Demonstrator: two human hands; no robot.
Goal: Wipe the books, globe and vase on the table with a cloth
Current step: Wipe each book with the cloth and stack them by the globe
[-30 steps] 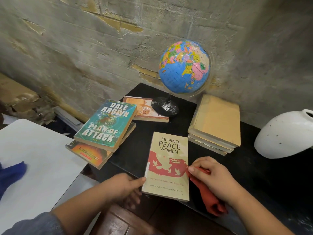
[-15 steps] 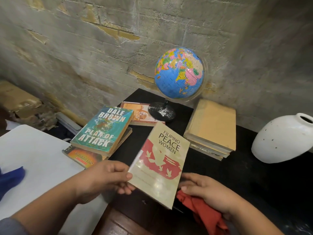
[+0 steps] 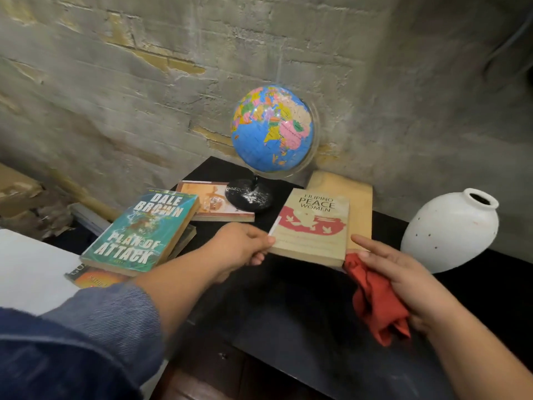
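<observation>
A black tabletop [image 3: 288, 313] lies under both hands. A white round ceramic vase [image 3: 450, 232] sits right of the fingers of the right hand [image 3: 403, 272], and a blue plastic globe [image 3: 271, 131] stands beyond them. The left hand [image 3: 242, 246] pinches the near corner of the cream paperback [image 3: 314, 223]. The right fingers curl round a crumpled red cloth [image 3: 375, 301], forefinger straight.

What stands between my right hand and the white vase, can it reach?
Probably yes. The right hand, holding the red cloth, sits just left of the vase with only bare black table between them. The left hand grips the Peace Women book, out of the way.
</observation>
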